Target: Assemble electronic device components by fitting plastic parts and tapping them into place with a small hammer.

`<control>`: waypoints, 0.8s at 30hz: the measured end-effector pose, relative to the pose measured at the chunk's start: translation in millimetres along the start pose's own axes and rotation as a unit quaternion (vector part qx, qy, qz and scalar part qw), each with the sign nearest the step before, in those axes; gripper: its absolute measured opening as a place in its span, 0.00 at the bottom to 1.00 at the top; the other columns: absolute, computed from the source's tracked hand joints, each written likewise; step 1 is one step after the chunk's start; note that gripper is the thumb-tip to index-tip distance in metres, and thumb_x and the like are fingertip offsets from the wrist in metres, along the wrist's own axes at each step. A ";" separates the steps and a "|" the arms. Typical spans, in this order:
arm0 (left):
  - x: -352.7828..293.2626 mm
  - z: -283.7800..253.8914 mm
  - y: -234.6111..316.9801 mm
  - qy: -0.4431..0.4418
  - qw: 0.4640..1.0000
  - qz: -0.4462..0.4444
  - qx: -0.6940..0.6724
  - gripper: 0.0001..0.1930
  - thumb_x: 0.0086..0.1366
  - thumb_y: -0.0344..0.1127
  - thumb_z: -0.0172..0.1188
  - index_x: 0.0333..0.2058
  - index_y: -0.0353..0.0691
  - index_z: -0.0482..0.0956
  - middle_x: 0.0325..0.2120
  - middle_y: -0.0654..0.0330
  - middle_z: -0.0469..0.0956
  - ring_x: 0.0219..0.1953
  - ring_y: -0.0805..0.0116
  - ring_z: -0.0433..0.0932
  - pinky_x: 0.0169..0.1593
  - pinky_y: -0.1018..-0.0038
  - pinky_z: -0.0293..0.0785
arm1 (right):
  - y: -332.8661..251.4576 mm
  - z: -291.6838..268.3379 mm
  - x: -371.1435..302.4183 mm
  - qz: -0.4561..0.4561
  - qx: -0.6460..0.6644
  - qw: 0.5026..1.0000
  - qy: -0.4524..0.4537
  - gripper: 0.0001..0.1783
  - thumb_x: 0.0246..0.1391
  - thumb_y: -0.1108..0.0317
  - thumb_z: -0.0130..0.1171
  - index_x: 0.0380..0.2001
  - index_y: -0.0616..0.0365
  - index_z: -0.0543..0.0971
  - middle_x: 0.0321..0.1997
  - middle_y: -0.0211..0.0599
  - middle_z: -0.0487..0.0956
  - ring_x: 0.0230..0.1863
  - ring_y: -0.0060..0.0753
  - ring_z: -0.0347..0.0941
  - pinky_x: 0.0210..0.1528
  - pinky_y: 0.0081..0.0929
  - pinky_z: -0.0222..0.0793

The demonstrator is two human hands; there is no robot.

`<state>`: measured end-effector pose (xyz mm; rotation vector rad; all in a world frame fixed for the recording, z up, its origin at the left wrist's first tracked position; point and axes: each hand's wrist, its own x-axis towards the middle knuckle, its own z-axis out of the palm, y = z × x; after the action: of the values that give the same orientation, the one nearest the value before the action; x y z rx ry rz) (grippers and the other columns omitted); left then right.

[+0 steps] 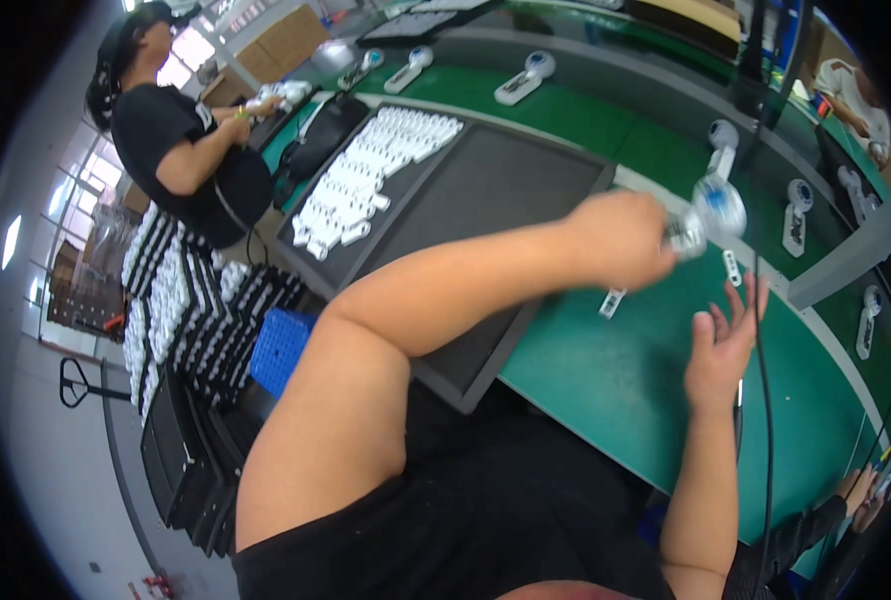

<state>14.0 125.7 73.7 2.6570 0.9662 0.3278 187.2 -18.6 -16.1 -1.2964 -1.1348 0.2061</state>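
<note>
My left hand is closed at the handle end of a white round-headed device with a blue centre, above the green work surface. Both are smeared by motion, and the fingers partly hide the handle. My right hand is raised to the right, fingers spread, holding nothing. Just above its fingertips lies a small white handle-shaped part with dark openings. Another such part sits below my left hand. Under my left forearm is a dark tray, its left side carrying rows of white parts.
Similar devices stand spaced along a green belt behind the table. A black cable hangs beside my right hand. At left are a blue basket, stacked trays and a co-worker. Another person's hands show lower right.
</note>
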 end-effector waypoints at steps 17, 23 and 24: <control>-263.8 -75.7 -251.4 0.024 0.934 -0.317 0.160 0.10 0.69 0.37 0.68 0.43 0.38 0.86 0.44 0.46 0.83 0.50 0.45 0.82 0.55 0.57 0.77 | -4.0 -18.6 5.2 0.053 -0.177 0.931 -0.316 0.37 0.57 0.77 0.67 0.71 0.56 0.72 0.65 0.48 0.80 0.64 0.44 0.78 0.69 0.36 0.71; -272.4 -63.4 -266.7 0.124 0.934 -0.297 0.154 0.10 0.69 0.36 0.68 0.39 0.35 0.84 0.40 0.47 0.84 0.45 0.48 0.84 0.53 0.59 0.78 | 6.6 -19.4 9.0 -0.006 -0.138 0.941 -0.310 0.39 0.55 0.75 0.69 0.72 0.56 0.73 0.72 0.48 0.76 0.72 0.47 0.72 0.75 0.37 0.65; -268.1 -68.1 -253.4 0.147 0.948 -0.257 0.113 0.09 0.71 0.36 0.67 0.39 0.35 0.84 0.38 0.50 0.84 0.43 0.53 0.84 0.51 0.62 0.78 | 4.0 -15.2 6.8 -0.068 -0.158 0.946 -0.274 0.37 0.54 0.75 0.69 0.69 0.58 0.75 0.70 0.47 0.78 0.72 0.45 0.73 0.75 0.37 0.65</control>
<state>-356.3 149.0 19.0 2.4562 1.8365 0.5231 203.6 -22.4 -13.6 -1.4803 -1.7840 0.3014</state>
